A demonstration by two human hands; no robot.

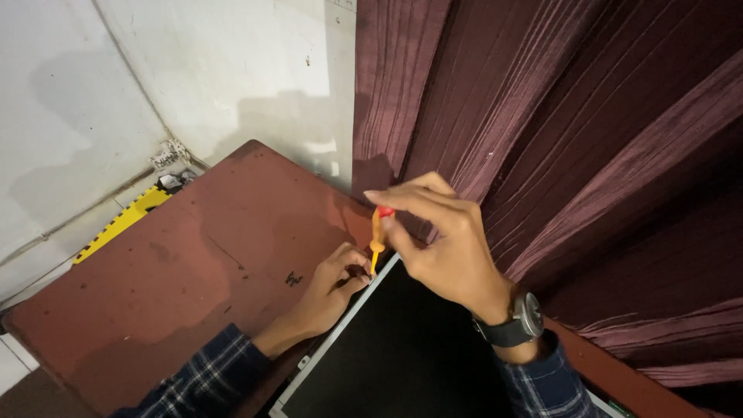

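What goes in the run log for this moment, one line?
right hand: grips small orange screwdriver upright | left hand: steadies tip | at corner of black flat display panel

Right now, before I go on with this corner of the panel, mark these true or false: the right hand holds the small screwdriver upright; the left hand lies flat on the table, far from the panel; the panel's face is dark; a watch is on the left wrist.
1. The right hand holds the small orange screwdriver upright. True: its fingers pinch the red cap.
2. The left hand lies flat, far from the panel. False: its fingers are at the panel's top corner, beside the screwdriver tip.
3. The panel's face is dark. True.
4. The watch is on the left wrist. False: it is on the right wrist.
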